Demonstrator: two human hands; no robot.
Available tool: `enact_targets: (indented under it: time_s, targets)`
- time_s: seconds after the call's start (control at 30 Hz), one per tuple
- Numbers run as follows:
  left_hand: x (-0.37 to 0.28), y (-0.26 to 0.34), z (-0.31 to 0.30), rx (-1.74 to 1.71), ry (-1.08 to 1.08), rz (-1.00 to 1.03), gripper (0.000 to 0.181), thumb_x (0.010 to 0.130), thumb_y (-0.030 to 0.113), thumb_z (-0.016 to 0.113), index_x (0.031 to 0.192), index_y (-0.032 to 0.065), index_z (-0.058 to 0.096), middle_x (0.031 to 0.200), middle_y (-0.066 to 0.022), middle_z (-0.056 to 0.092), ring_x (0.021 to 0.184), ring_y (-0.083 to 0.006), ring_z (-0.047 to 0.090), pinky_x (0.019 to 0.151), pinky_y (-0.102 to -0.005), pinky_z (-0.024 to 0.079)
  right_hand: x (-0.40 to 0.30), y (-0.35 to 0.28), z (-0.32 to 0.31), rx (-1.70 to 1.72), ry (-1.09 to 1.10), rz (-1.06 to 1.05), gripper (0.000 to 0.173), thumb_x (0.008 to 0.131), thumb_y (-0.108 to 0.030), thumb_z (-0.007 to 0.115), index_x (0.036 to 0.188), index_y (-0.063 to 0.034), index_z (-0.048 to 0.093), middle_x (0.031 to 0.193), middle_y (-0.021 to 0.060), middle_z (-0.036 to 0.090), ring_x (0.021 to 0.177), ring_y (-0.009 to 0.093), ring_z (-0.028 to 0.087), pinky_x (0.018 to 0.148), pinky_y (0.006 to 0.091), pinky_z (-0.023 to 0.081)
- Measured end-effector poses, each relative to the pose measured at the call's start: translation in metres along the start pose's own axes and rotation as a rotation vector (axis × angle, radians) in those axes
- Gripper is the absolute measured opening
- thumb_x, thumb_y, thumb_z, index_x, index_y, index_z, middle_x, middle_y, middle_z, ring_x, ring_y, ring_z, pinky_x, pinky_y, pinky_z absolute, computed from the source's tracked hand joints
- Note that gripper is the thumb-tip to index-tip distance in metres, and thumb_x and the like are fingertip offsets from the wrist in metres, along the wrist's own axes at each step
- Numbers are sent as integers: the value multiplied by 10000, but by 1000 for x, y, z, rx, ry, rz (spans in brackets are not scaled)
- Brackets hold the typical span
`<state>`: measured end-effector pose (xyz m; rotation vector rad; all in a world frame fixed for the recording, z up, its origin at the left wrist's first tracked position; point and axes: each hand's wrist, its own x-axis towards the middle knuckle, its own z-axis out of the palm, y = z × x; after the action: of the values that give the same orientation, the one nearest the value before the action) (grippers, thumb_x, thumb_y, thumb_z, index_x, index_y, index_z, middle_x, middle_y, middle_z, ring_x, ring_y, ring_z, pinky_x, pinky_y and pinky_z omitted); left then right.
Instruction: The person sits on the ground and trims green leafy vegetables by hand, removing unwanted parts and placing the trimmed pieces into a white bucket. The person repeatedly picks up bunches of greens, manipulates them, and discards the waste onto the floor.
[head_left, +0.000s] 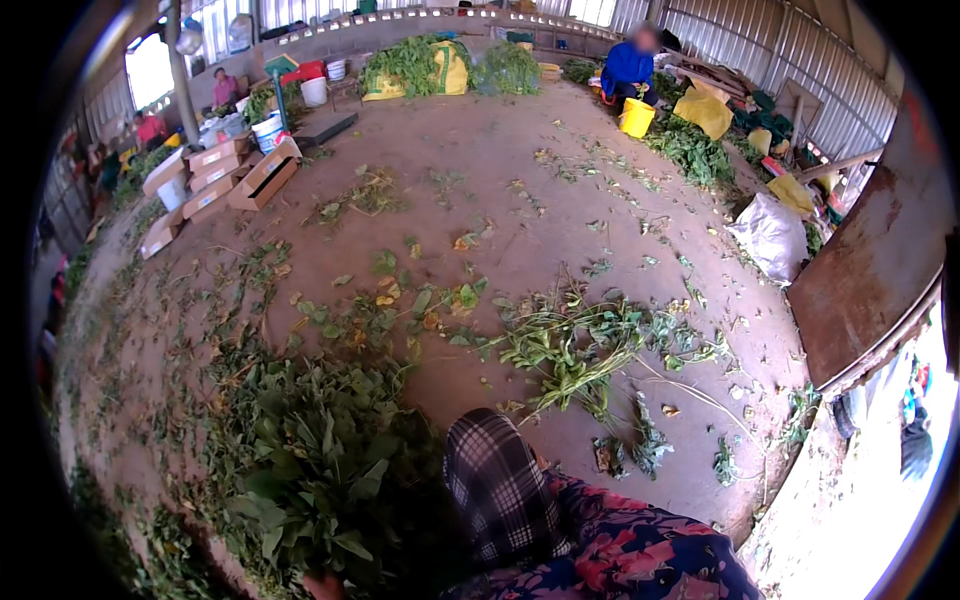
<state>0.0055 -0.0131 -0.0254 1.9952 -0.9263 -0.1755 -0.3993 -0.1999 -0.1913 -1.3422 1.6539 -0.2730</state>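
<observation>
At the bottom edge, a small part of my left hand (324, 585) shows beside a big heap of leafy green plants (322, 457). The leaves and the frame edge hide its fingers, so its grip is unclear. My right hand is out of view. Dark plaid cloth (499, 487) covers what looks like my bent knee, to the right of the heap. Floral fabric (637, 555) of my clothing lies next to it. On the floor beyond the knee is a loose pile of green stalks (577, 352) with what look like bean pods.
Leaf litter (375, 187) is scattered over the concrete floor. A person in blue (630, 67) sits by a yellow bucket (637, 118). Cardboard boxes (262, 176) stand at left. At right are a white sack (771, 236) and a rusty metal door (862, 270) beside a bright opening.
</observation>
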Motion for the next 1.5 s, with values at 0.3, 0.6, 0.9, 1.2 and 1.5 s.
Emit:
enact_targets:
  time_s: [0.3,0.6,0.9,1.2,1.5]
  targets:
    - [67,91,-2,-358,-200,-156,597,860,281,628,1314,-38,410,1267,-146,507,1130,-200,502,954,-319,390,-91,45,-1,152,-25,44,435,798,-172,594,1190,-6,507,954,185,635,871,274,613,760,356,477]
    - [82,107,-24,450,44,343,241,778,186,665,942,34,576,853,-126,590,735,-280,579,654,-364,469,-225,87,-59,447,-142,207,484,779,-95,624,1231,4,483,942,153,649,851,202,628,753,296,492]
    - [25,96,8,560,-798,639,112,772,72,524,869,61,579,908,-100,576,829,-318,608,665,-423,504,-298,69,-105,-148,-417,-195,238,854,-32,526,1084,13,569,799,28,598,698,127,553,660,274,471]
    - [82,53,-27,640,-551,582,215,734,179,592,931,102,630,954,-113,608,877,-311,610,728,-424,493,-305,21,-130,-42,-604,140,209,850,-54,539,1042,18,580,809,44,601,710,131,561,667,270,475]
    - [58,59,12,881,-636,742,236,717,59,564,951,84,561,771,-121,618,731,-308,636,594,-401,490,-302,-19,-138,140,-768,426,187,845,-76,553,999,23,590,819,60,604,722,134,569,674,267,479]
